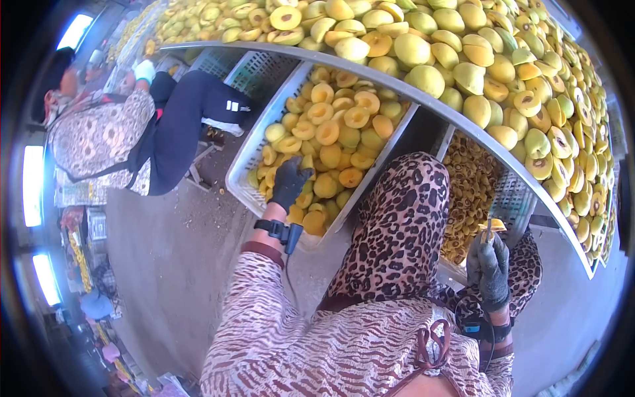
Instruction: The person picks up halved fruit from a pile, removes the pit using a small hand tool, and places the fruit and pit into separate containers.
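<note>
1. Left hand (290,182), gloved, fingers curled down among the fruit halves (331,142) in the white crate (239,173), near left; whether it grips one, cannot tell.
2. Right hand (493,264) is closed on a small knife (489,230) with a fruit piece (493,225) at its tip.
3. Best to pick a half cleanly, keeping the blade away.
4. Crate of pits (471,192) sits right; the heaped table (423,99) overhangs; a co-worker (126,132) sits far left.

- A white crate (246,173) of yellow fruit halves (334,135), cut faces mostly upward, is reached into.
- A small tool (489,230) is held upright against a fruit piece (495,225).
</note>
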A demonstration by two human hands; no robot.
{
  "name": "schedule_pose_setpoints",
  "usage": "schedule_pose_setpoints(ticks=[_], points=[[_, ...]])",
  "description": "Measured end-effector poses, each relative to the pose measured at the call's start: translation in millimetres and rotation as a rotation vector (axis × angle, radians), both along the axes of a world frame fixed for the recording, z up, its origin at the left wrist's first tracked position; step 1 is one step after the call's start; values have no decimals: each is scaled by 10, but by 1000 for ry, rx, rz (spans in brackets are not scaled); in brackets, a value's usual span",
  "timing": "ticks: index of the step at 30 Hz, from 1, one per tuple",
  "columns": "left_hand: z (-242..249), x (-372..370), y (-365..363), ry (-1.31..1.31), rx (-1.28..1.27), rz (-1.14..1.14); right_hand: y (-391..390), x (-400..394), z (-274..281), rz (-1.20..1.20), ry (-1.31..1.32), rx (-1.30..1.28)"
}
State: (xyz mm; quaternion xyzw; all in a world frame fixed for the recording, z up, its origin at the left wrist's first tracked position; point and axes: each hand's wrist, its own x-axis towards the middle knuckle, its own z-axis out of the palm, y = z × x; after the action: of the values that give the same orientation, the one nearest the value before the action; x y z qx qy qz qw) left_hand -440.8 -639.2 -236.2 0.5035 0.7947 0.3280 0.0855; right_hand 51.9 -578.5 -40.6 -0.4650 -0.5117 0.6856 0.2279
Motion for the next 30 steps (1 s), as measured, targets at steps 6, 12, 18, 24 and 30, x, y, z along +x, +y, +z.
schedule_pose_setpoints(ticks=[6,12,18,24,30], points=[[240,110,439,273,-634,-203,92,25,-556,-94,-212,264],[316,214,440,89,-548,34,255,-249,-130,-79,-38,200],[597,-140,883,177,-232,168,256,67,-27,-372,135,297],[2531,1537,2398,138,600,-323,256,180,-788,42,-646,743],[2400,2198,4069,416,-160,-559,366,172,-906,-30,-614,1142]])
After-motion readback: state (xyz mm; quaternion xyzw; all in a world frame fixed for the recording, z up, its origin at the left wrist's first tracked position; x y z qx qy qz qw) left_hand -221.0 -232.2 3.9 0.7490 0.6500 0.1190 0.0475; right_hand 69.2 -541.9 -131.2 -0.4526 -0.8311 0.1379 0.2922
